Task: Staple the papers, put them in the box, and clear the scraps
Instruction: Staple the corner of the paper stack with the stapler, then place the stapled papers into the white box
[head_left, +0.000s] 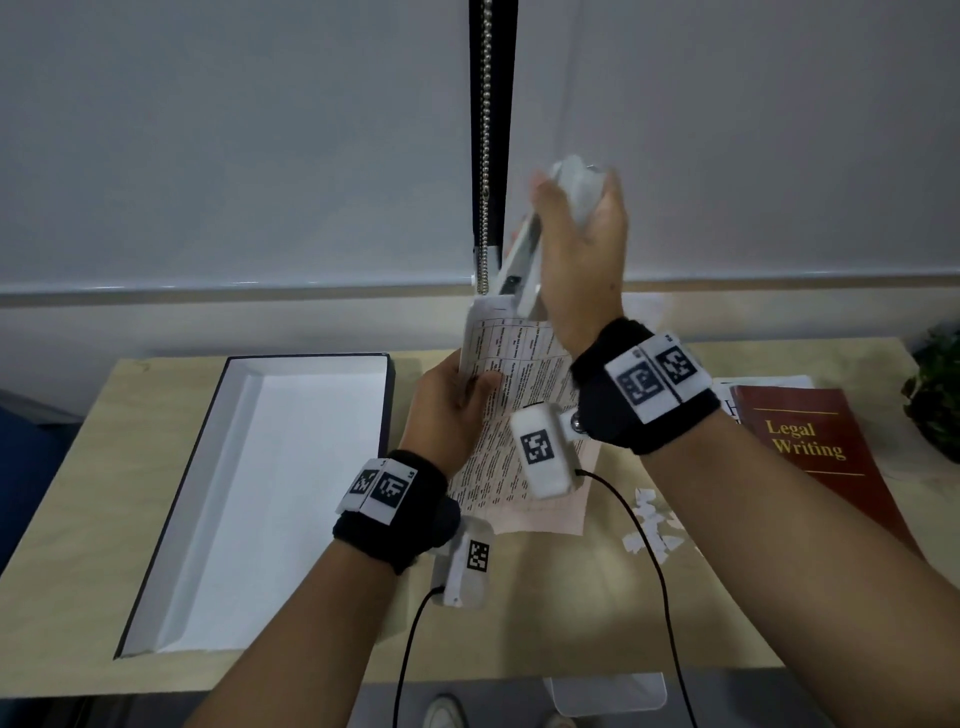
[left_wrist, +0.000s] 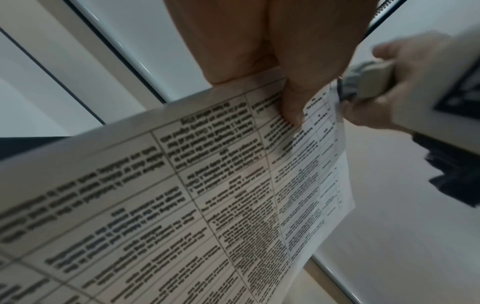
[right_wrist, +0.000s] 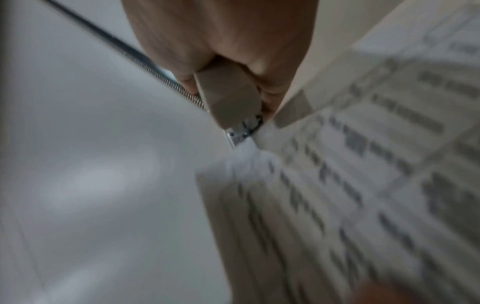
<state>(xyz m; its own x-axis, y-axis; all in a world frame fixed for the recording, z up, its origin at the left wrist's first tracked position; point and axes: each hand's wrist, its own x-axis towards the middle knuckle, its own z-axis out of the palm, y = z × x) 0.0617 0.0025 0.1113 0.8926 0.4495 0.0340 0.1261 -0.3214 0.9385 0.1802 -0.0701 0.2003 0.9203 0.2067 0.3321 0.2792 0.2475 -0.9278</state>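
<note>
Left hand pinches the papers mid-air above the surface while the right hand clenches the stapler at their top corner, so the floppy sheets could easily shift and staple crooked.

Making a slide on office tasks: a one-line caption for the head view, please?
Left hand holds papers upright while right hand brings a stapler to their top corner.

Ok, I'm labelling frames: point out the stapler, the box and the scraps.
stapler (head_left: 524, 270): head view, lower white body near the papers.
box (head_left: 306, 467): head view, bare white floor.
scraps (head_left: 655, 525): head view, middle of the white pile on the desk.
</note>
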